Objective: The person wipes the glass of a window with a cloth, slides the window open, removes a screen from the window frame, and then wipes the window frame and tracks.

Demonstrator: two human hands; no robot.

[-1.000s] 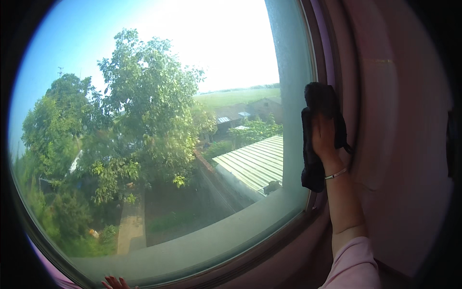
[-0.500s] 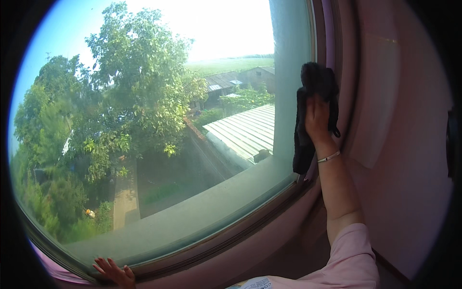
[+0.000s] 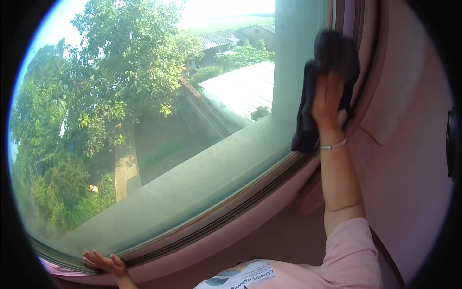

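A dark cloth hangs bunched under my right hand, pressed against the right side of the window frame where it meets the glass. My fingers are wrapped into the cloth, partly hidden and a little blurred, and a thin bracelet circles that wrist. The large window pane fills most of the view. At the lower left my left hand rests with its fingers spread at the bottom edge of the window, holding nothing.
The lower window track curves along the sill. To the right stands a pinkish wall, with a dark object at its far edge. Outside the glass are trees, a pale roof and a path.
The view has tilted and shifted. My right hand and the cloth appear higher and slightly further right along the frame's side. My left hand stays at the window's lower edge.
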